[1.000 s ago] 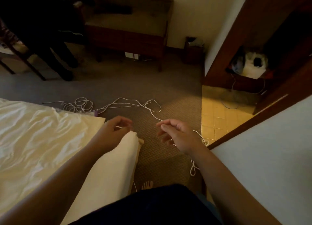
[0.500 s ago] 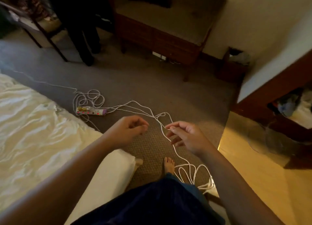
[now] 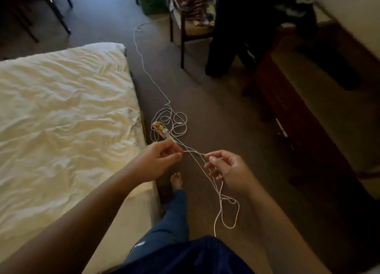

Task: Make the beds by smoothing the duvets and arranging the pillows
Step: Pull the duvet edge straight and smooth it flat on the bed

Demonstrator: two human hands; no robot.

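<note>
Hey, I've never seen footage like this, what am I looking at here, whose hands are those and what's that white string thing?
There is no machine here. A person wears a camera on the head, looking down at their own arms. The left hand and the right hand each pinch a thin white cord stretched between them. The cord runs on to a power strip with small red lights, lying among loose loops on the carpet. To the left is a bed with a wrinkled white duvet. A bare foot shows below.
</note>
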